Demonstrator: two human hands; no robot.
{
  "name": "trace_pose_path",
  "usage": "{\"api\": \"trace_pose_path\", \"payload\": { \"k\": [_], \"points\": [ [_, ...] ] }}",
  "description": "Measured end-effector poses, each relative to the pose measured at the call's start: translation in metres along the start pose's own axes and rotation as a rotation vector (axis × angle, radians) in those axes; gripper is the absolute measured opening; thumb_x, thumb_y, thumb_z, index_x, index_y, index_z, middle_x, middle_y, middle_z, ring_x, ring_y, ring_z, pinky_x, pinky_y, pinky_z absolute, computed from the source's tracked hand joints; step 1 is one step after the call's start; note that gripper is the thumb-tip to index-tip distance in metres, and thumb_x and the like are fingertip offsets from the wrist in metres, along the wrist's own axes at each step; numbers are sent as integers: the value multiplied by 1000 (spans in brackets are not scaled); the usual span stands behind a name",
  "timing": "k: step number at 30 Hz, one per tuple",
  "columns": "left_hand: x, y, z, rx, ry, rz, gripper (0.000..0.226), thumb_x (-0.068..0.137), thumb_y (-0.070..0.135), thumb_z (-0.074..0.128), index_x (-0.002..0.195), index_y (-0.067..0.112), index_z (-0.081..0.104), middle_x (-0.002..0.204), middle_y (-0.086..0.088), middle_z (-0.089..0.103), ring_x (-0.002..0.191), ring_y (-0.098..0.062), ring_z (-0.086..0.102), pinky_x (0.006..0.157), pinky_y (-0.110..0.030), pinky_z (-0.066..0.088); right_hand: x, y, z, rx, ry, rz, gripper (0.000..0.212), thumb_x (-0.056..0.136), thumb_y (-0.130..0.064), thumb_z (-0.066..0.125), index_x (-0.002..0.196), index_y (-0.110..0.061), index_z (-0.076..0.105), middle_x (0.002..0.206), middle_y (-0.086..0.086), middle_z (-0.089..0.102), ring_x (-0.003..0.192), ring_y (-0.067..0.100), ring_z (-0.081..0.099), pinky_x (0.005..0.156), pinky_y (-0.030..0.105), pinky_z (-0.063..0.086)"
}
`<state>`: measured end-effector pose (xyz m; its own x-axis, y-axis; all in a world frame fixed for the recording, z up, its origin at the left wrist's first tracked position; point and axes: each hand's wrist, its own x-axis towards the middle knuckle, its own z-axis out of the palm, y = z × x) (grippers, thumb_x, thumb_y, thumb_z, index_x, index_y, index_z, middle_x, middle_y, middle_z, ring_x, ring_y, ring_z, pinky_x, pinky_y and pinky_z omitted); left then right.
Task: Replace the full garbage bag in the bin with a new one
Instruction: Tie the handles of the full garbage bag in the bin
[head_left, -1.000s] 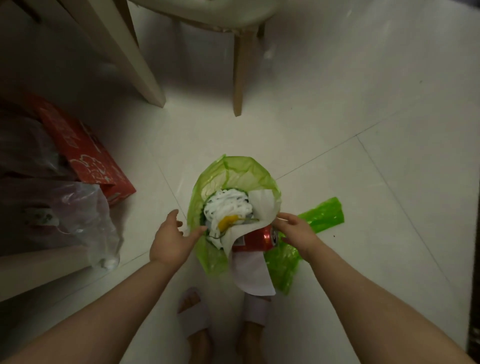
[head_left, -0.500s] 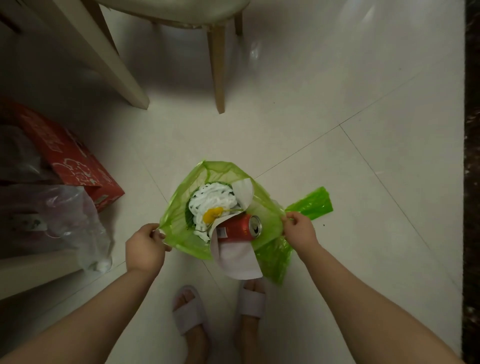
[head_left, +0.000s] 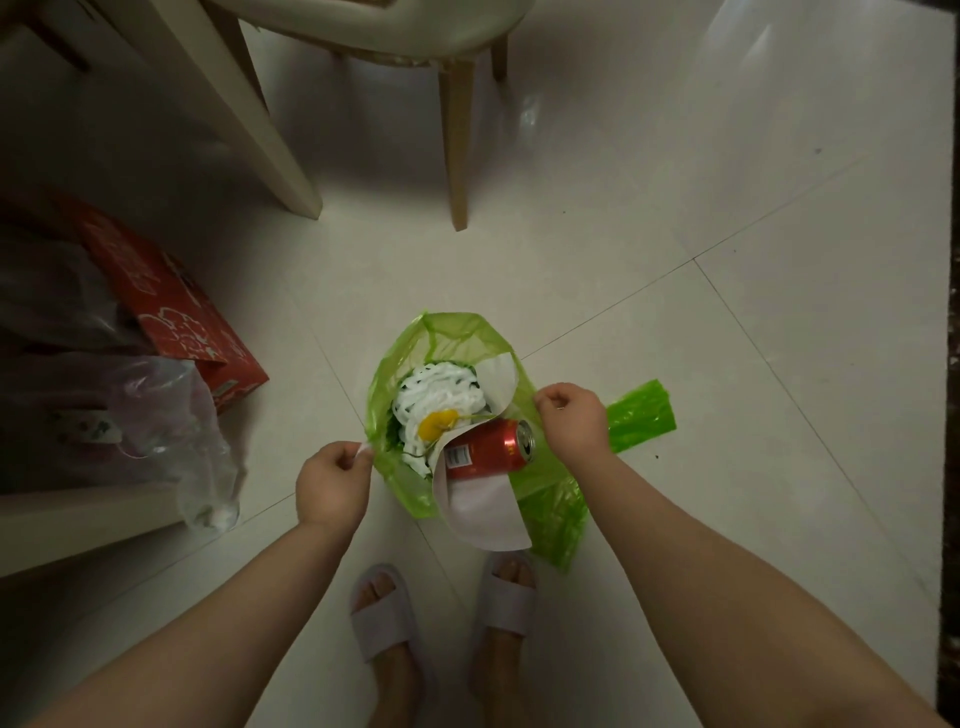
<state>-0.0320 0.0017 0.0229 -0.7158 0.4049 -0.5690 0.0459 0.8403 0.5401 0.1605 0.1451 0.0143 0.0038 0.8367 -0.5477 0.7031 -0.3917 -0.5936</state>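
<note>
On the tiled floor at six o'clock, the full green garbage bag (head_left: 447, 338) is sitting open while the left hand (head_left: 332, 483) and right hand (head_left: 571, 415) are pinching its rim at nine and three o'clock, red can (head_left: 488, 444) lying on top.

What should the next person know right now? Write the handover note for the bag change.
Left hand: closed, pinching the left edge of the green garbage bag.
Right hand: closed, gripping the bag's right edge.
The bag is open and stuffed: white foam netting, a red soda can lying on its side at the top, and a white paper sheet hanging over the near rim.
A folded green bag lies on the floor to the right, probably the replacement.
Done: both edges gripped.
Left: tie and remove the full bag, then fit the new one. The bin itself is not visible.
</note>
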Motion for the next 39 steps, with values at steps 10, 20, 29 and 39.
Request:
{"api": "trace_pose_path", "payload": {
  "k": [10,20,29,39],
  "points": [
    [-12,13,-23,-158,-71,-50,23,87,20,57,87,-1,64,82,-10,59,80,-25,56,62,-26,39,-24,-2,-19,194,89,5,17,94,-11,48,79,-13,56,85,7,64,70,16,55,54,14,39],
    [-41,34,-51,-109,-147,52,21,90,17,51,81,6,66,93,-13,70,79,-21,56,65,-21,38,-44,-23,-39,177,-83,38,12,91,-15,52,80,-10,52,66,-1,44,64,15,45,70,33,44],
    [-52,63,-61,-199,-248,123,16,90,22,55,76,13,56,80,-8,57,86,-33,59,67,-28,42,-43,-52,-51,173,-244,99,23,87,-17,59,66,-13,52,65,0,52,58,16,45,59,27,40],
    [-67,67,-60,-358,-172,77,18,90,16,54,73,19,57,66,-1,47,76,-23,53,68,-27,42,-48,-56,-66,310,-262,261,17,89,-8,53,104,-9,62,68,1,47,54,14,45,70,36,56]
  ]
}}
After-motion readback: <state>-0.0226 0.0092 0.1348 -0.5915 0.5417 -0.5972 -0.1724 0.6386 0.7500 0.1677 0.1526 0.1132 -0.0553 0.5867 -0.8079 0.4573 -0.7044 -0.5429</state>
